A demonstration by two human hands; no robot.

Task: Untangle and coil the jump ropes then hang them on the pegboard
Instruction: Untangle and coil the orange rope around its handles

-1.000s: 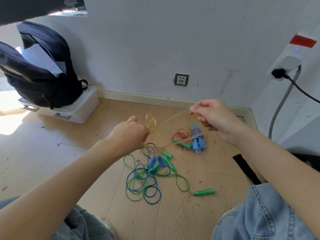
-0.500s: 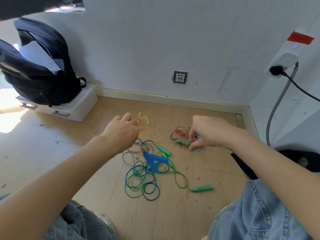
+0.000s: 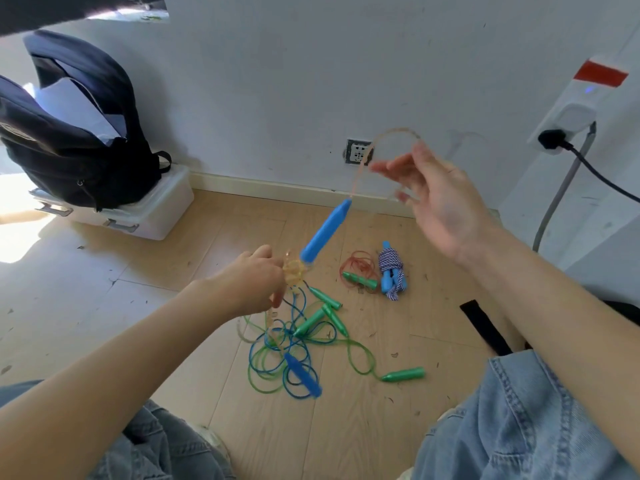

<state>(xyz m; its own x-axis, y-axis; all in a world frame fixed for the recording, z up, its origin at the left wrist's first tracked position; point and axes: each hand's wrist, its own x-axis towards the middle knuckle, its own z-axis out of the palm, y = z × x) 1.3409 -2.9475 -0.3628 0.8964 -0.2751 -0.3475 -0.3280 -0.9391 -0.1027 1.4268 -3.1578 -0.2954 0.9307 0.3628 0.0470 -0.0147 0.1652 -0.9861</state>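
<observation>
**Jump ropes: clear cord lifted, tangle on the floor**

The clear, pale-orange plastic jump rope arcs up between both hands. The left hand has its grip clenched on a small coil of that cord, just beside one blue plastic handle hanging tilted in the air. The right hand is raised, fingers spread and released, the cord looping over them. Below, tangled green and blue ropes lie on the wooden floor, near a bundled blue-and-white braided rope.

White wall, wood floor, sunlight probably from left.
</observation>
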